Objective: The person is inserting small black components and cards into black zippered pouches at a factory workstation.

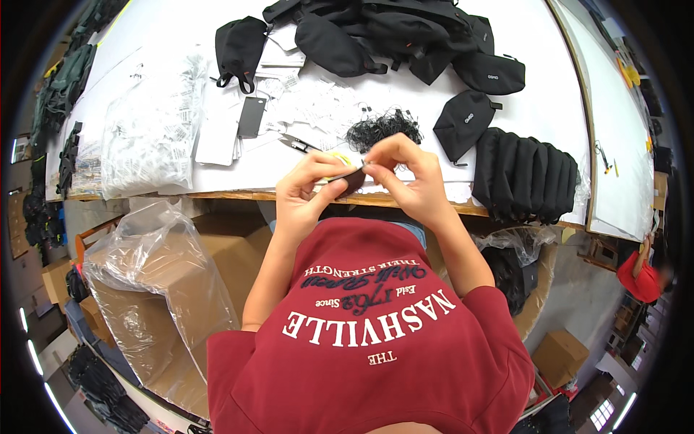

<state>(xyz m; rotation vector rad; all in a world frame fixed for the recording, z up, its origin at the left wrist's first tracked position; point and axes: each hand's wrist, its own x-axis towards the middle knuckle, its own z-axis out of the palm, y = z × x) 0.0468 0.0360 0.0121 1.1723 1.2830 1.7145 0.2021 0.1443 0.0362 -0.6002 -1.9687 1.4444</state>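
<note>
Just over the table's front edge, my left hand (307, 189) is closed in a pinch on a small dark flat piece (352, 184), which looks like a tag. My right hand (410, 177) pinches close to its upper corner, fingertips together; what lies between them is too small to make out. Behind my hands lies a tangled heap of black cords (384, 130). To its left are loose white paper tags (318, 105) and a black card (252, 117). Something yellow (338, 159) shows partly behind my left hand, beside a black pointed tool (296, 142).
Black pouches (340, 47) are piled at the back, with a single pouch (465, 124) nearer at right. A row of black pouches (526, 177) stands at the right front edge. A clear bag of white tags (155, 130) lies left. A plastic-covered carton (155, 289) stands below.
</note>
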